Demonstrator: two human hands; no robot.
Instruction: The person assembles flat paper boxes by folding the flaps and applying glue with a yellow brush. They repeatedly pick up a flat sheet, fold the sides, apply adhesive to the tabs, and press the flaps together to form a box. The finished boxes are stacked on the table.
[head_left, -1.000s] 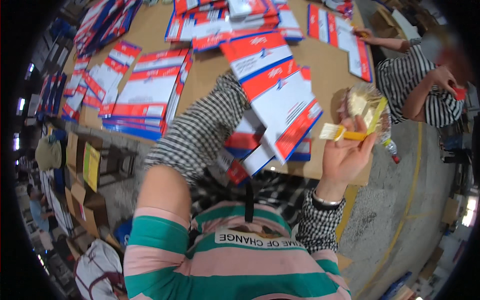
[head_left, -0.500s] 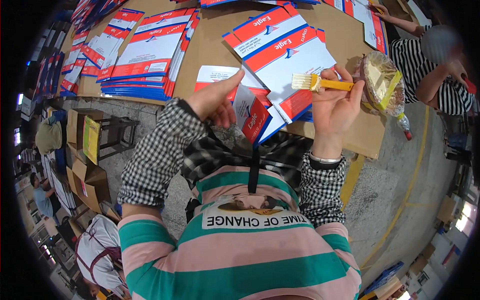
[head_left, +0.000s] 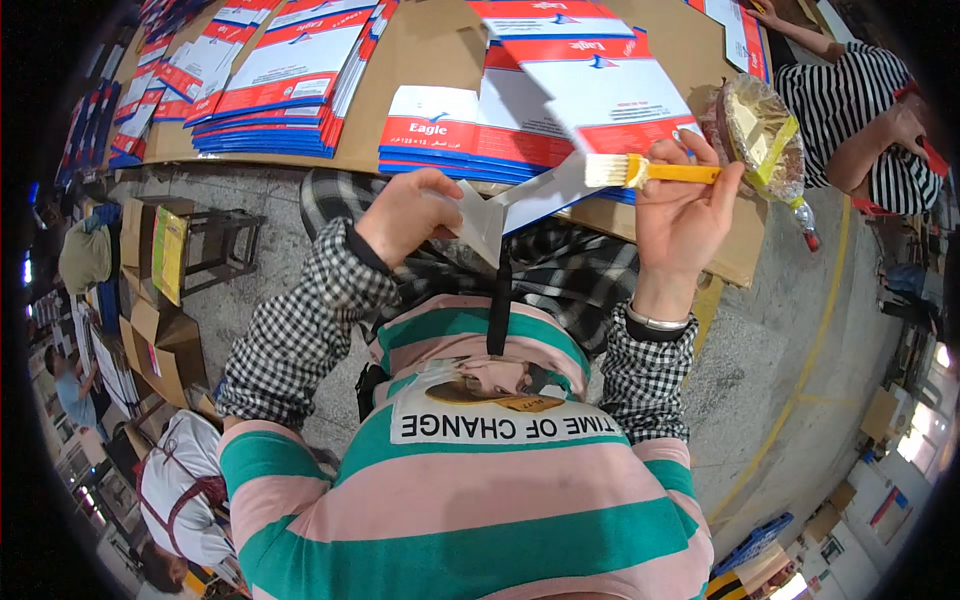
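My right hand [head_left: 682, 220] grips a brush by its yellow handle [head_left: 682, 174]. The brush's pale bristles [head_left: 605, 170] point left, over a flat red, white and blue carton [head_left: 610, 90]. My left hand [head_left: 412, 215] is closed at the edge of a carton flap [head_left: 482, 222], whose plain greyish inner side shows. Beneath lies a stack of similar flat cartons [head_left: 430, 125] at the table's near edge. Right of my right hand, a plastic-wrapped container [head_left: 790, 165] holds cream-coloured paste [head_left: 752, 135].
Piles of flat cartons [head_left: 290, 75] cover the left of the brown table [head_left: 420, 50]. A bottle neck with a red cap [head_left: 808, 235] sticks out below the container. At the right, a person in a striped top [head_left: 840, 110] works. Open cardboard boxes [head_left: 165, 350] stand at the left.
My left hand has closed from spread fingers onto the flap, which now shows its plain inner side. The upper carton has shifted away from me. The brush stays in my right hand.
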